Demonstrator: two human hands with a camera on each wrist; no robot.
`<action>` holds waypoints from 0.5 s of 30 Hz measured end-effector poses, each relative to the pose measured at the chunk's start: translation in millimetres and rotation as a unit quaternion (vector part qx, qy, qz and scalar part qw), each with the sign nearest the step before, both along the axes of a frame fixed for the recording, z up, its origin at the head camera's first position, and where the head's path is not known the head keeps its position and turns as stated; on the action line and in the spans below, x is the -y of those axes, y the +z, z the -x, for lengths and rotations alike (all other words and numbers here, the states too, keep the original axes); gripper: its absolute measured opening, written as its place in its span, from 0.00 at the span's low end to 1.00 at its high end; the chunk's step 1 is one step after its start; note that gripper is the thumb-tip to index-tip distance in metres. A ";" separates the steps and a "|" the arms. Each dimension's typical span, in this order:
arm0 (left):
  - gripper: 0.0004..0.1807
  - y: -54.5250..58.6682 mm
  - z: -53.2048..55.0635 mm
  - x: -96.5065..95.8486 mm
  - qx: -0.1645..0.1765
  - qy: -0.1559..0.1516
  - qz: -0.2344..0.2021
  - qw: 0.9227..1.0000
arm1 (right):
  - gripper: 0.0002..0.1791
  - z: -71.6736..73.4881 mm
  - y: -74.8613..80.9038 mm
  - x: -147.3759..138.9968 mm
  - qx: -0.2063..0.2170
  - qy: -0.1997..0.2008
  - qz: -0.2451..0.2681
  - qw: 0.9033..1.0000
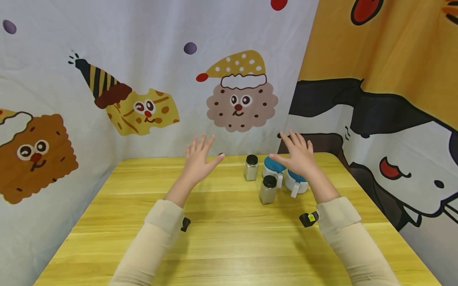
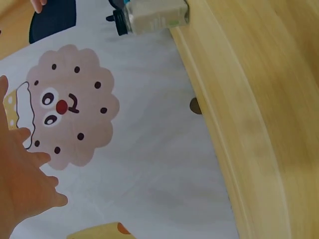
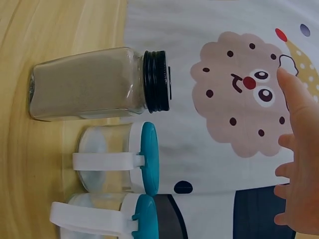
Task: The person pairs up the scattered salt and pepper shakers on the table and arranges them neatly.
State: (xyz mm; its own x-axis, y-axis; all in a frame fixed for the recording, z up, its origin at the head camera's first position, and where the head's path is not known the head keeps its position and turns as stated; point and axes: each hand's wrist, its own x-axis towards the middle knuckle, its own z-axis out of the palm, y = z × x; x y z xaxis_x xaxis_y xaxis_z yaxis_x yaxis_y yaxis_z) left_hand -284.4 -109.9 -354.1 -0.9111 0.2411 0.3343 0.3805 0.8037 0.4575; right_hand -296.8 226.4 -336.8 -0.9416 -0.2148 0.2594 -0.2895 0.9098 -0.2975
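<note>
Both hands are raised over the table with fingers spread and nothing in them. The left hand (image 1: 198, 163) is left of the jars. Above the right-hand containers hovers the right hand (image 1: 298, 155), overlapping them in the head view. Two glass shaker jars with black lids stand at the back: a rear jar (image 1: 251, 168) and a front jar (image 1: 268, 190) holding pale powder. Beside them are two clear seasoning pots with blue lids and white handles, a rear pot (image 1: 274, 168) and a front pot (image 1: 296, 182). The right wrist view shows the powder-filled jar (image 3: 89, 83) close up.
The wooden table (image 1: 222, 246) reaches back to a white cloth curtain (image 1: 154, 39) with cartoon prints. On the right hangs another printed curtain (image 1: 393, 159). Small black wrist cameras sit at the left cuff (image 1: 185, 224) and the right cuff (image 1: 308, 219).
</note>
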 end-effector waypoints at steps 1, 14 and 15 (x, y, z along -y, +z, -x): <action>0.43 -0.4 -1.2 -1.0 -0.002 -0.001 -0.003 1.000 | 0.54 -1.6 -0.6 -0.8 0.000 0.001 0.005 1.000; 0.43 -5.9 -13.9 -16.5 -0.010 -0.020 -0.034 0.999 | 0.53 -13.3 -11.0 -14.9 -0.008 -0.006 0.045 0.999; 0.43 -6.9 -14.2 -17.8 -0.011 -0.021 -0.037 0.999 | 0.53 -14.4 -11.5 -15.7 -0.011 -0.007 0.047 0.999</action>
